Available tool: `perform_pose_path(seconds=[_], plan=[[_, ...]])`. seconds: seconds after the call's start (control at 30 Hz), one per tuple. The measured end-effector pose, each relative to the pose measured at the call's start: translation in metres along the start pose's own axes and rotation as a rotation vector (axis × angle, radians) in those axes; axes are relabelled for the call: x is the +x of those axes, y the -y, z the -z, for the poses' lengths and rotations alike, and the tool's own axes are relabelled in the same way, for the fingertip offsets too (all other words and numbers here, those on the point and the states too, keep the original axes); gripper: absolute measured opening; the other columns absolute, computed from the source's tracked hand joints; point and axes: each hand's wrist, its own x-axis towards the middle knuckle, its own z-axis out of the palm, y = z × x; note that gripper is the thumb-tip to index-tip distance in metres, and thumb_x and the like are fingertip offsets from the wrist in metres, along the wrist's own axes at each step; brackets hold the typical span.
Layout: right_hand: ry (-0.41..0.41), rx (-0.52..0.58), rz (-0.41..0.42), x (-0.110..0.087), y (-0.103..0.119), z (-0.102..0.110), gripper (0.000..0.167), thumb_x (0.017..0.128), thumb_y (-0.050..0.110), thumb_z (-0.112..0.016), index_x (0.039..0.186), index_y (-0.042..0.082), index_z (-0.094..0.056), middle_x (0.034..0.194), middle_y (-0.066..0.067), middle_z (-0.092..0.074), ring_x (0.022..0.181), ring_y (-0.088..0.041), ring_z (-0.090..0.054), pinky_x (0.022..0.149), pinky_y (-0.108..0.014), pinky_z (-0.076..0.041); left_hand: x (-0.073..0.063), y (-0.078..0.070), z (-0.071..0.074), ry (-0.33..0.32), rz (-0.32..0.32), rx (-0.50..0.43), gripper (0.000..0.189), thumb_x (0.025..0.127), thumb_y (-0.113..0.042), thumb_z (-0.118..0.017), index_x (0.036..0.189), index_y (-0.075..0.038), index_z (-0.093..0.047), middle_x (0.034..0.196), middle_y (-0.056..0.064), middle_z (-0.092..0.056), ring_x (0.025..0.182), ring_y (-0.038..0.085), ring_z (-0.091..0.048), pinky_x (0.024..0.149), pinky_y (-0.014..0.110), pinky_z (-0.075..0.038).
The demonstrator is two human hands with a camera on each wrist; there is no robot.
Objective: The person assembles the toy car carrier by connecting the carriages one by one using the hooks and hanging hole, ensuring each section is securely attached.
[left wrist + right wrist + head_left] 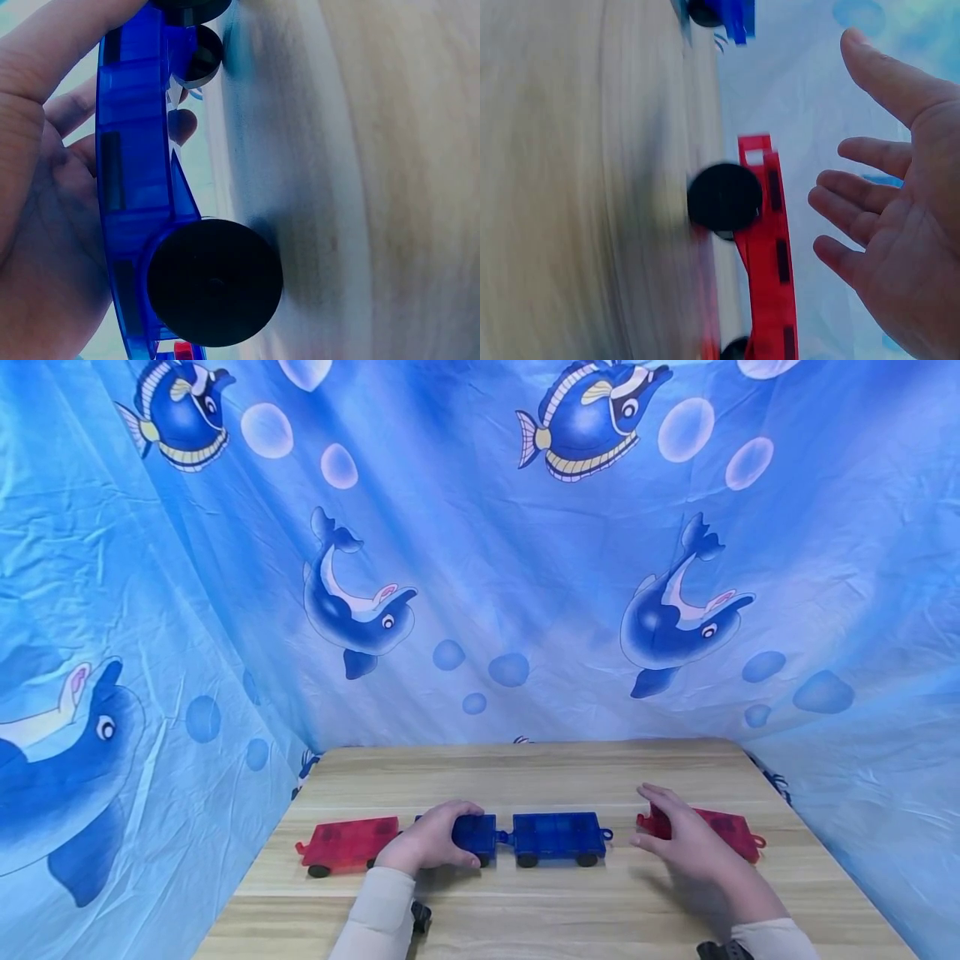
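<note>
My left hand (433,839) grips a translucent blue toy train car (476,835) from above, thumb on the near side, fingers on the far side. Part of that car is hidden beneath the hand; its black wheel (215,283) shows large in the left wrist view. A second blue train car (557,833) is joined to its right end. At its left stands a red train car (352,843). Over another red train car (726,828), apart at the right, my right hand (693,845) hovers with fingers spread, holding nothing. The right wrist view shows space between palm and red car (771,262).
All the cars stand in a row across a wood-grain table (540,777). Blue cloth (480,568) printed with dolphins and fish hangs behind the table and along both sides. A gap of bare wood separates the right red car from the blue pair.
</note>
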Motion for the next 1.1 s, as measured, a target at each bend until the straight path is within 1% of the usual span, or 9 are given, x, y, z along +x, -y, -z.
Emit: perform_pose_path(seconds=[0.17, 0.23, 0.4, 0.53, 0.6, 0.7, 0.83, 0.97, 1.1], plan=[[-0.009, -0.011, -0.069, -0.004, -0.015, 0.010, 0.090, 0.090, 0.051, -0.081, 0.159, 0.009, -0.042, 0.162, -0.024, -0.038, 0.146, -0.054, -0.034, 0.108, -0.073, -0.036, 0.000, 0.000, 0.000, -0.001, 0.000, 0.008, 0.079, 0.074, -0.038, -0.098, 0.142, -0.021, -0.062, 0.142, 0.001, -0.061, 0.127, 0.029, -0.058, 0.100, 0.053, -0.053], [-0.011, -0.019, -0.091, -0.007, -0.022, 0.014, 0.093, 0.089, 0.053, -0.081, 0.159, 0.008, -0.042, 0.161, -0.026, -0.037, 0.143, -0.056, -0.036, 0.105, -0.074, -0.039, 0.000, 0.001, 0.000, 0.002, 0.002, 0.005, 0.080, 0.074, -0.039, -0.097, 0.143, -0.020, -0.061, 0.143, 0.001, -0.060, 0.128, 0.029, -0.057, 0.101, 0.053, -0.052], [-0.024, -0.046, -0.112, -0.011, -0.038, 0.023, 0.092, 0.088, 0.048, -0.083, 0.156, 0.001, -0.043, 0.158, -0.032, -0.036, 0.136, -0.059, -0.040, 0.098, -0.074, -0.045, -0.001, 0.004, 0.003, 0.006, 0.011, -0.016, 0.081, 0.074, -0.038, -0.097, 0.144, -0.019, -0.061, 0.144, 0.003, -0.059, 0.130, 0.031, -0.057, 0.101, 0.054, -0.052], [-0.004, -0.065, -0.145, -0.012, -0.046, 0.026, 0.093, 0.088, 0.046, -0.084, 0.155, -0.004, -0.042, 0.157, -0.036, -0.034, 0.136, -0.063, -0.036, 0.098, -0.077, -0.043, -0.001, 0.007, 0.005, 0.006, 0.013, -0.018, 0.081, 0.074, -0.037, -0.098, 0.144, -0.018, -0.061, 0.144, 0.003, -0.059, 0.129, 0.031, -0.057, 0.101, 0.054, -0.052], [0.010, -0.066, -0.160, -0.012, -0.049, 0.026, 0.095, 0.087, 0.046, -0.084, 0.155, -0.005, -0.042, 0.157, -0.037, -0.033, 0.137, -0.064, -0.034, 0.100, -0.077, -0.041, -0.001, 0.008, 0.006, 0.008, 0.011, -0.017, 0.081, 0.074, -0.036, -0.098, 0.144, -0.018, -0.061, 0.144, 0.003, -0.059, 0.130, 0.031, -0.057, 0.101, 0.054, -0.052], [0.020, -0.085, -0.165, -0.012, -0.052, 0.026, 0.095, 0.086, 0.049, -0.085, 0.153, -0.006, -0.045, 0.155, -0.038, -0.036, 0.137, -0.064, -0.035, 0.101, -0.077, -0.040, 0.000, 0.008, 0.007, 0.008, 0.007, -0.013, 0.080, 0.074, -0.035, -0.098, 0.143, -0.018, -0.062, 0.144, 0.003, -0.059, 0.131, 0.031, -0.056, 0.102, 0.055, -0.051], [0.027, -0.117, -0.168, -0.013, -0.055, 0.026, 0.095, 0.084, 0.050, -0.086, 0.151, -0.005, -0.049, 0.152, -0.037, -0.041, 0.134, -0.064, -0.039, 0.099, -0.077, -0.041, 0.001, 0.008, 0.007, 0.006, 0.005, 0.002, 0.081, 0.073, -0.036, -0.098, 0.143, -0.017, -0.062, 0.144, 0.002, -0.060, 0.132, 0.031, -0.055, 0.103, 0.054, -0.051], [0.020, -0.149, -0.158, -0.011, -0.055, 0.025, 0.092, 0.083, 0.046, -0.088, 0.149, -0.005, -0.051, 0.149, -0.037, -0.046, 0.131, -0.063, -0.043, 0.099, -0.075, -0.042, 0.001, 0.008, 0.008, 0.007, -0.008, 0.022, 0.084, 0.073, -0.041, -0.098, 0.145, -0.017, -0.061, 0.145, 0.002, -0.059, 0.134, 0.032, -0.053, 0.105, 0.055, -0.049], [0.021, -0.165, -0.157, -0.008, -0.055, 0.022, 0.089, 0.083, 0.042, -0.088, 0.149, -0.004, -0.052, 0.146, -0.035, -0.050, 0.128, -0.060, -0.048, 0.098, -0.073, -0.044, -0.003, 0.007, 0.012, -0.004, -0.006, 0.008, 0.087, 0.076, -0.046, -0.095, 0.149, -0.017, -0.058, 0.149, 0.004, -0.057, 0.138, 0.034, -0.050, 0.107, 0.058, -0.046]])
